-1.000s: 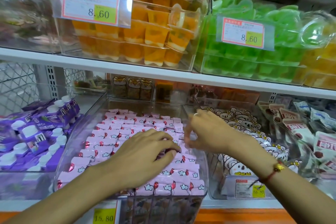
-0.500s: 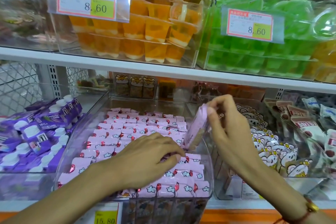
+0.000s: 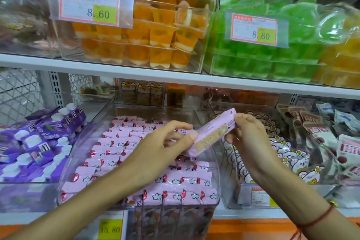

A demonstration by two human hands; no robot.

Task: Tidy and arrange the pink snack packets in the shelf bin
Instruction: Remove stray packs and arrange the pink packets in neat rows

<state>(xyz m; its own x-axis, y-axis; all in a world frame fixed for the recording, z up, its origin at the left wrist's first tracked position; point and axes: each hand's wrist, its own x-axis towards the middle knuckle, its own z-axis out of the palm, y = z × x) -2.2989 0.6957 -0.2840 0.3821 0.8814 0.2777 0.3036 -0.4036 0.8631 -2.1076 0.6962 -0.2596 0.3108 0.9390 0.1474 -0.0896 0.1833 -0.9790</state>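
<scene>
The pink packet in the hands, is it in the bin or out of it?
Out. The pink packet is held tilted above the clear bin, pinched at its ends by the left hand and right hand.

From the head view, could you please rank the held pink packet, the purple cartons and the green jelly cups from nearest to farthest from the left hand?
1. Held pink packet: pinched by the left hand.
2. Purple cartons: neighbouring bin, left.
3. Green jelly cups: upper shelf, right.

Lower shelf, white, carrying clear bins side by side: purple cartons left, pink snack packets middle, cartoon pouches right. Upper shelf bearing orange jelly cups beside green ones.
</scene>
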